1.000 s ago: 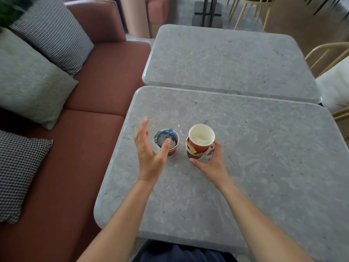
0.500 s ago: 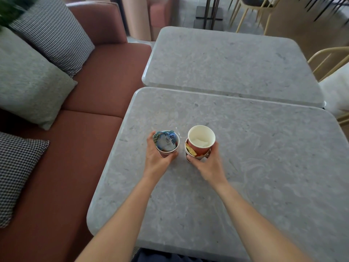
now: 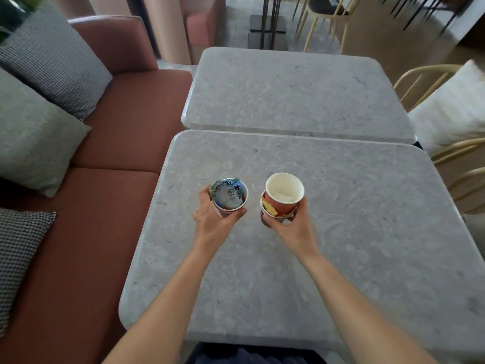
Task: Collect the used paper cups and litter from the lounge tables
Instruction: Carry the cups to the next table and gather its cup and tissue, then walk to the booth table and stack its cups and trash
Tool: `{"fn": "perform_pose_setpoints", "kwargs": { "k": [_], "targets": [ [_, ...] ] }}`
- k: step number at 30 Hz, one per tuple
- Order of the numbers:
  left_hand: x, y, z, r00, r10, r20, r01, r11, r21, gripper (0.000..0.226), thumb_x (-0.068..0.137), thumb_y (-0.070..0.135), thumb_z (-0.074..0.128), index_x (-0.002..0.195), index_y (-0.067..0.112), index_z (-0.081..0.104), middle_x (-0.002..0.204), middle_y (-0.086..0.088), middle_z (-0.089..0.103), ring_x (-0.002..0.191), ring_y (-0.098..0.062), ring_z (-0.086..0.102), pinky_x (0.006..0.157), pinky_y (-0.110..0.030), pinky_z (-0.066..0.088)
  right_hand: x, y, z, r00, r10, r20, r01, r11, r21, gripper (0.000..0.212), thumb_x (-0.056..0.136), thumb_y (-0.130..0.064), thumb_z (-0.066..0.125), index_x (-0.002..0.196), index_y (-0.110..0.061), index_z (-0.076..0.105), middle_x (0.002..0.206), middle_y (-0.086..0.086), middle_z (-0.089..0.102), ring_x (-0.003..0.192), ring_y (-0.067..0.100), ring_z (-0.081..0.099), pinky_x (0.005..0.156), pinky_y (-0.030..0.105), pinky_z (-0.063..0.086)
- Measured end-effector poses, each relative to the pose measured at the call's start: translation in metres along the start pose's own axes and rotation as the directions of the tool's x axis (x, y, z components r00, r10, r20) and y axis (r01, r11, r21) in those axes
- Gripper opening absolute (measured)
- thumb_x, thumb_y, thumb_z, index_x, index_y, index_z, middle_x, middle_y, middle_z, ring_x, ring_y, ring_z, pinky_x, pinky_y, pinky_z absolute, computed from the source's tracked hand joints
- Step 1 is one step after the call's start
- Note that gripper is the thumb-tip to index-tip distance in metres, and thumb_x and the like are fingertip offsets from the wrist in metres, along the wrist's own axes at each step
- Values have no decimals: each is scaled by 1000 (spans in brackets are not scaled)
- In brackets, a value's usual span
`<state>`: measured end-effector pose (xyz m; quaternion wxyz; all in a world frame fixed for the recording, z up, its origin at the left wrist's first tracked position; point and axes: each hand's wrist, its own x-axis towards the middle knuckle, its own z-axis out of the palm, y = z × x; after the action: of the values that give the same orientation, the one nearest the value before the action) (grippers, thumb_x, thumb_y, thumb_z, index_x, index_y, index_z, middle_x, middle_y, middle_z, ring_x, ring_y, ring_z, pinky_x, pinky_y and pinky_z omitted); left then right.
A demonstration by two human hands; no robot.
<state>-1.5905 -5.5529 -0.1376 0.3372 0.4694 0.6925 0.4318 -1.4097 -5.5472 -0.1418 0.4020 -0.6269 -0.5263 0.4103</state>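
Note:
My left hand (image 3: 214,223) grips a reddish paper cup (image 3: 228,198) stuffed with a crumpled blue and white wrapper, held just above the near grey stone table (image 3: 341,232). My right hand (image 3: 291,225) is closed around a stack of reddish paper cups (image 3: 282,199). The top cup leans to the left and is white inside, with something pale at its bottom. A yellow scrap of litter sits wedged between the stacked cups. The two cups are side by side, a small gap apart.
A second grey table (image 3: 296,93) stands behind the near one. A rust-red sofa (image 3: 105,158) with grey and checked cushions (image 3: 36,137) runs along the left. Wooden chairs with a white cushion (image 3: 451,109) stand at the right.
My left hand went from open beside the wrapper-filled cup to closed around it. Both hands have lifted their cups slightly, and the view has shifted back and up.

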Motion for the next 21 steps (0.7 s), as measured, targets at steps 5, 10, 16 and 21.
{"fn": "perform_pose_setpoints", "kwargs": {
  "k": [5,10,16,21],
  "targets": [
    [-5,13,4,994,66,83,-66,998,-7,77,63,36,88,124,24,42,107,17,57,106,-14,56,101,-51,40,-23,-9,-17,994,18,-111,-18,1000,0,72,67,-24,85,117,-37,35,107,-24,55,99,0,58,79,9,45],
    [-17,28,8,962,116,248,-120,993,-1,75,66,34,86,125,26,41,104,18,54,109,-17,53,102,-48,39,-62,-11,-28,967,52,-249,-48,999,23,70,68,-26,84,118,-36,36,111,-21,57,102,2,59,81,11,45],
    [-44,48,8,880,243,408,-251,967,-36,64,66,32,86,112,32,41,100,20,53,105,-15,53,101,-48,40,-117,-10,-37,909,103,-403,-103,994,21,69,69,-28,84,116,-33,34,105,-23,56,100,8,61,81,21,49],
    [-69,63,19,789,307,532,-312,946,-84,65,60,43,80,110,33,40,96,30,48,97,-10,51,101,-49,39,-157,-12,-52,843,140,-520,-140,989,38,71,69,-30,84,119,-34,33,107,-18,56,100,10,61,81,20,49]
  ]
}}
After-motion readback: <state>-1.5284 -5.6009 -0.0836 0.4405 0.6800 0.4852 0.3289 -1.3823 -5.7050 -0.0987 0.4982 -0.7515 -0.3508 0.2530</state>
